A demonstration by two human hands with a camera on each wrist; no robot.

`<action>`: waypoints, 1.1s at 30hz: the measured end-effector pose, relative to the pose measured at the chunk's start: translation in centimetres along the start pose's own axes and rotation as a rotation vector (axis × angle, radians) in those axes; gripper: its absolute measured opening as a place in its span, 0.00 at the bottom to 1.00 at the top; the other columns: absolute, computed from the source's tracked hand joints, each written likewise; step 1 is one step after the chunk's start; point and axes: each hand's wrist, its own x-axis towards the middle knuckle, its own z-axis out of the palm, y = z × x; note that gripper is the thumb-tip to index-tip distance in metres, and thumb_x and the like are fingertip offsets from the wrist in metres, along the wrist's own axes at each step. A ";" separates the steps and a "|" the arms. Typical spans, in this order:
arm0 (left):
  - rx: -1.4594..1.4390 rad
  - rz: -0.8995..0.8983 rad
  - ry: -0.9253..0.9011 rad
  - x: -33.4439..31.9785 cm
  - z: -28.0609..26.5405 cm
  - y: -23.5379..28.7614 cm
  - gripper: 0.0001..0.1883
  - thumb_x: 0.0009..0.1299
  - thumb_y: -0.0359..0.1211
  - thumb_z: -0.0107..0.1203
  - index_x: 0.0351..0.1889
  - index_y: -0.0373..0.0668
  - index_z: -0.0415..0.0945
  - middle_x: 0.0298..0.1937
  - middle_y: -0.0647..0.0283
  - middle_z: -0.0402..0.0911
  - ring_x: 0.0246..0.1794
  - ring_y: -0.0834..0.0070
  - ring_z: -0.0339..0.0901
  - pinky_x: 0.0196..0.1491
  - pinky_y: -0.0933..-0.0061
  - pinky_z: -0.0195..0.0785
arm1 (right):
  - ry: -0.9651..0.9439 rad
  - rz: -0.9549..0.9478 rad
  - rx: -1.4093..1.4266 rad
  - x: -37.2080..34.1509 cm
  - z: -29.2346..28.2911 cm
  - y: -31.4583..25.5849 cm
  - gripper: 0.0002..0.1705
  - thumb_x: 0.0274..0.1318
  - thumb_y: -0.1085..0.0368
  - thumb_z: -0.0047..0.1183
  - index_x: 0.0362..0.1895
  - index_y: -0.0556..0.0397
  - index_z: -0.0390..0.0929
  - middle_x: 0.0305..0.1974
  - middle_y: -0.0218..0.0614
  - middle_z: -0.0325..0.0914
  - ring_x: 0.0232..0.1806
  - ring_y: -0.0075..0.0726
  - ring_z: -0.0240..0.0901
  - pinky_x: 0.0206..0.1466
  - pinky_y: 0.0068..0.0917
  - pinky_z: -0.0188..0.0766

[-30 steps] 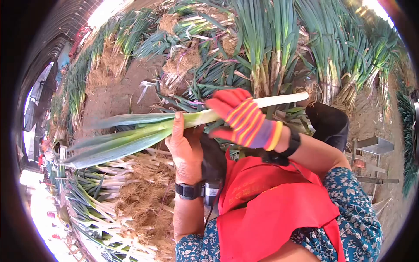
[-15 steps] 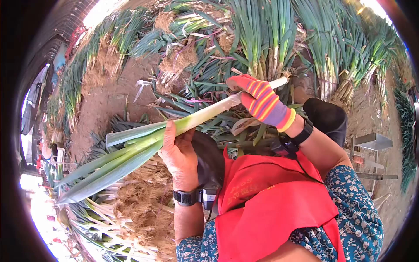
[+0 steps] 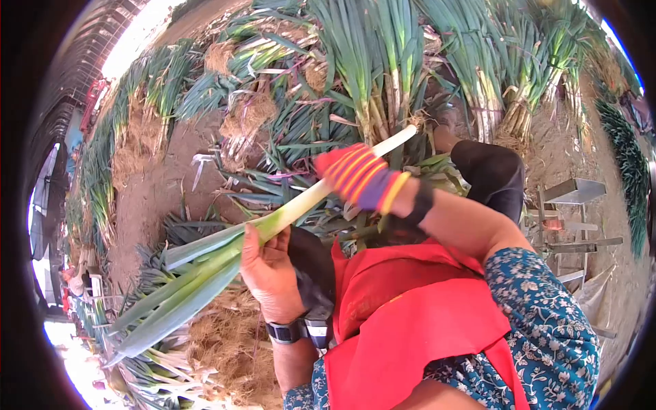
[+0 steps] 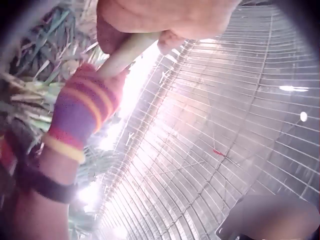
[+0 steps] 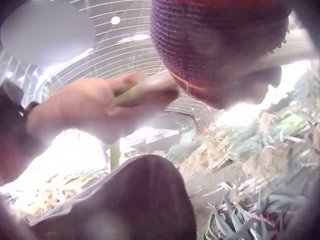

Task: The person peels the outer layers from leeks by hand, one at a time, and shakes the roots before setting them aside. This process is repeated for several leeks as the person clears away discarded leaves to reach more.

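A single long leek [image 3: 302, 205] lies slantwise across the head view, green leaves at lower left and the white root end at upper right. My bare left hand [image 3: 268, 273] holds it where the leaves begin to part, with the thumb up along its near side. Around the white shank is my right hand [image 3: 359, 178], in a striped red, yellow and purple glove, slightly blurred. The left wrist view shows the pale shank running between the bare hand [image 4: 170, 17] and the glove [image 4: 85, 102]. In the right wrist view the glove [image 5: 215, 50] hides part of the shank.
Below the left forearm lies a pile of leeks with brown roots [image 3: 236, 348]. Tied bundles [image 3: 369, 75] stand and lie beyond the hands. Loose leaves [image 3: 273, 184] cover the ground near the dark-clad knees. A metal stand [image 3: 574, 191] is at right.
The gloved hand, loosely spread at first, closed round the shank near the root end, then slid along it toward the leaves. The leek's leafy end has dropped lower; the head view has shifted.
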 end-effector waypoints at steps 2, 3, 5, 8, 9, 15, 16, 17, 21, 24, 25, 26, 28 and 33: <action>0.043 0.087 -0.020 -0.1 -0.5 0.9 0.17 0.65 0.39 0.58 0.45 0.37 0.70 0.43 0.56 0.77 0.44 0.65 0.76 0.49 0.61 0.71 | -0.081 -0.062 -0.174 -2.5 -1.3 2.1 0.26 0.45 0.50 0.51 0.48 0.49 0.71 0.28 0.34 0.73 0.31 0.41 0.73 0.28 0.36 0.67; 0.042 0.121 -0.028 0.0 -0.6 1.3 0.16 0.65 0.39 0.57 0.44 0.37 0.71 0.42 0.57 0.77 0.44 0.65 0.76 0.48 0.62 0.71 | -0.049 -0.074 -0.173 -3.6 -0.8 3.2 0.25 0.45 0.50 0.52 0.46 0.50 0.71 0.31 0.34 0.75 0.33 0.42 0.74 0.30 0.37 0.68; 0.049 0.151 -0.057 1.0 -1.8 2.3 0.16 0.66 0.39 0.57 0.43 0.37 0.72 0.43 0.56 0.77 0.46 0.64 0.76 0.49 0.61 0.71 | 0.292 -0.198 -0.050 -4.8 0.5 4.4 0.17 0.43 0.53 0.57 0.32 0.49 0.72 0.24 0.36 0.75 0.26 0.47 0.74 0.26 0.41 0.68; 0.090 0.160 -0.309 1.9 -0.5 2.6 0.18 0.64 0.40 0.58 0.45 0.39 0.71 0.45 0.54 0.77 0.46 0.63 0.76 0.48 0.59 0.73 | -0.078 -0.050 0.112 -4.1 -3.9 1.9 0.20 0.45 0.51 0.58 0.36 0.52 0.72 0.25 0.41 0.75 0.28 0.50 0.74 0.27 0.43 0.68; 0.086 0.066 -0.388 2.0 0.2 2.3 0.17 0.65 0.39 0.57 0.45 0.38 0.71 0.45 0.53 0.77 0.47 0.61 0.76 0.50 0.57 0.73 | -0.167 -0.063 0.182 -3.7 -5.2 1.3 0.29 0.47 0.50 0.58 0.51 0.52 0.71 0.30 0.45 0.76 0.29 0.55 0.74 0.28 0.39 0.70; 0.089 0.028 -0.208 1.9 1.4 -1.9 0.10 0.67 0.31 0.54 0.42 0.36 0.71 0.42 0.52 0.77 0.45 0.62 0.76 0.45 0.56 0.75 | 0.218 -0.195 0.191 -3.6 -4.9 -1.3 0.27 0.44 0.51 0.59 0.48 0.51 0.72 0.30 0.42 0.75 0.35 0.50 0.74 0.35 0.39 0.69; 0.089 0.021 -0.162 1.7 1.7 -2.3 0.10 0.67 0.31 0.54 0.42 0.36 0.71 0.42 0.53 0.77 0.44 0.63 0.76 0.44 0.56 0.75 | 0.349 -0.249 0.194 -3.3 -4.9 -1.7 0.25 0.43 0.52 0.59 0.46 0.49 0.73 0.29 0.38 0.75 0.34 0.47 0.73 0.35 0.39 0.69; 0.083 0.026 -0.140 1.8 1.9 -2.6 0.10 0.67 0.31 0.54 0.42 0.36 0.71 0.40 0.54 0.77 0.43 0.63 0.76 0.43 0.58 0.76 | 0.388 -0.240 0.258 -3.2 -4.4 -2.0 0.20 0.44 0.55 0.58 0.42 0.48 0.76 0.30 0.35 0.74 0.35 0.45 0.72 0.37 0.35 0.69; 0.026 0.047 -0.092 2.0 1.9 -2.4 0.10 0.66 0.31 0.55 0.41 0.35 0.71 0.38 0.55 0.77 0.42 0.65 0.76 0.42 0.60 0.76 | 0.558 -0.185 0.691 -2.2 -4.4 -1.2 0.06 0.50 0.63 0.55 0.29 0.52 0.76 0.26 0.36 0.75 0.28 0.40 0.73 0.31 0.33 0.68; 0.065 0.080 -0.080 2.2 0.8 -1.0 0.10 0.66 0.31 0.56 0.39 0.34 0.72 0.36 0.56 0.77 0.40 0.67 0.76 0.41 0.62 0.76 | 0.386 0.085 1.314 -3.5 -7.2 1.1 0.06 0.53 0.65 0.53 0.29 0.55 0.75 0.23 0.33 0.74 0.24 0.30 0.71 0.28 0.28 0.68; 0.074 0.085 -0.050 2.6 0.0 -0.6 0.10 0.66 0.32 0.56 0.39 0.36 0.72 0.38 0.57 0.77 0.41 0.68 0.75 0.43 0.62 0.75 | 0.325 0.255 1.519 -4.2 -8.0 2.0 0.07 0.53 0.65 0.54 0.30 0.56 0.75 0.23 0.33 0.73 0.24 0.30 0.71 0.28 0.28 0.68; 0.080 0.091 -0.019 3.0 -0.5 -0.3 0.10 0.66 0.33 0.57 0.40 0.38 0.72 0.39 0.59 0.76 0.43 0.69 0.75 0.46 0.61 0.74 | 0.253 0.431 1.716 -4.9 -8.5 3.3 0.08 0.52 0.64 0.55 0.31 0.56 0.75 0.22 0.32 0.73 0.24 0.29 0.71 0.27 0.28 0.68; 0.089 0.111 -0.030 3.3 -1.1 0.1 0.10 0.65 0.33 0.57 0.40 0.38 0.72 0.39 0.60 0.77 0.42 0.70 0.75 0.43 0.65 0.75 | 0.625 -0.277 0.025 -6.3 -7.3 7.7 0.08 0.50 0.65 0.56 0.33 0.55 0.76 0.26 0.34 0.76 0.26 0.36 0.73 0.27 0.32 0.67; 0.075 0.157 0.044 4.1 -2.2 0.5 0.11 0.64 0.34 0.58 0.39 0.38 0.72 0.39 0.61 0.77 0.38 0.71 0.76 0.39 0.69 0.75 | -0.330 0.461 -0.258 -11.6 -7.2 12.6 0.19 0.50 0.60 0.54 0.47 0.53 0.74 0.45 0.43 0.75 0.42 0.50 0.73 0.42 0.39 0.70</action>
